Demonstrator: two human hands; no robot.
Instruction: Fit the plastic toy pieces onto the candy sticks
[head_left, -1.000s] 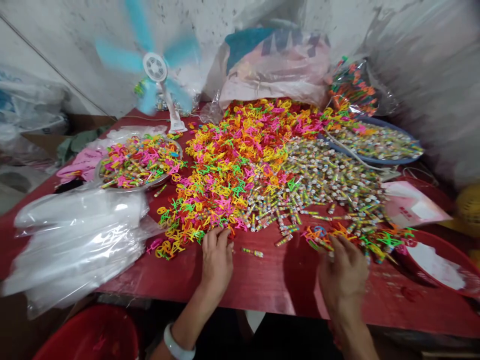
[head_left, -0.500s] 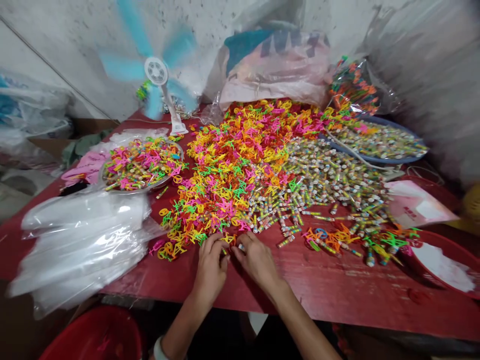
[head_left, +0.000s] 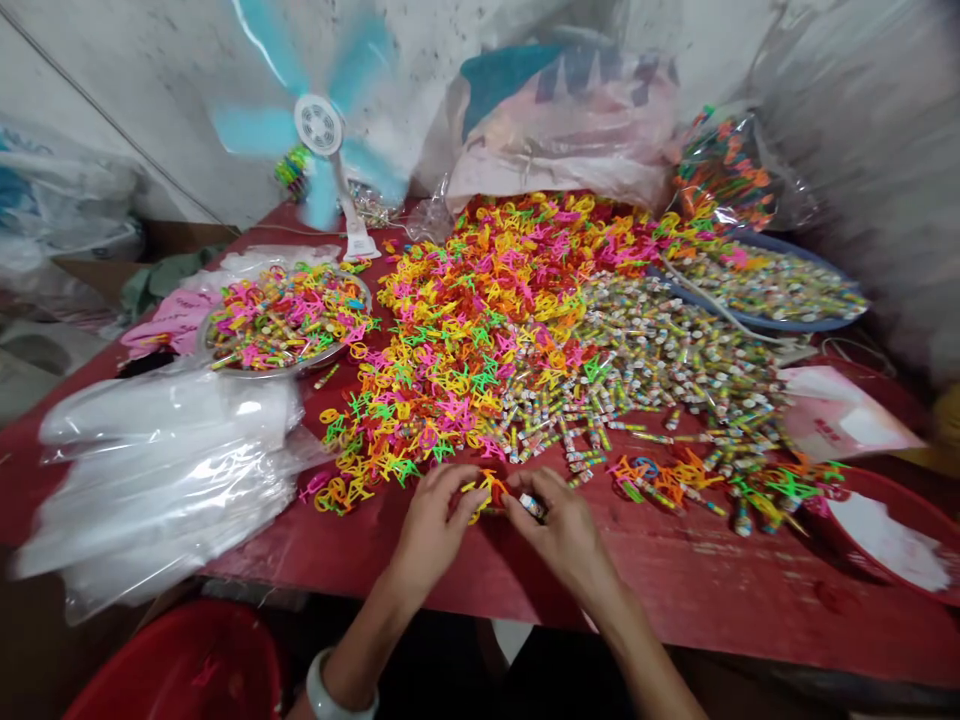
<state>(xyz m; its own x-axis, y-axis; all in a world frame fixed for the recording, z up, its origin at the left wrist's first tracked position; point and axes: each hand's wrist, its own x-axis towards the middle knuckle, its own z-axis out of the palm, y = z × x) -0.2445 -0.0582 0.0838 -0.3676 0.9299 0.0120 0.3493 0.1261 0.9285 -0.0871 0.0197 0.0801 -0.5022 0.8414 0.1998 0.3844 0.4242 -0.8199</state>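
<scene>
My left hand (head_left: 433,528) is closed at the near edge of the pile, its thumb and fingers pinching a small yellow plastic piece (head_left: 480,502). Beside it, my right hand (head_left: 564,530) holds a small printed tube with a white end (head_left: 532,506), between thumb and fingers. The fingertips are close together, and a red piece shows between them. In front of both hands spreads a heap of yellow, pink, green and orange plastic pieces (head_left: 457,350). To its right lies a heap of similar small printed tubes (head_left: 652,345).
Clear plastic bags (head_left: 172,480) lie at the left, before a bowl of mixed pieces (head_left: 289,368). A running fan (head_left: 319,125) stands behind. A blue tray of tubes (head_left: 810,322) is at back right, a red basin (head_left: 915,500) at the right edge, and a red tub (head_left: 180,665) below.
Both hands have moved slightly right and apart from the pile's edge. The yellow piece and the white-ended tube now show more clearly in the fingers.
</scene>
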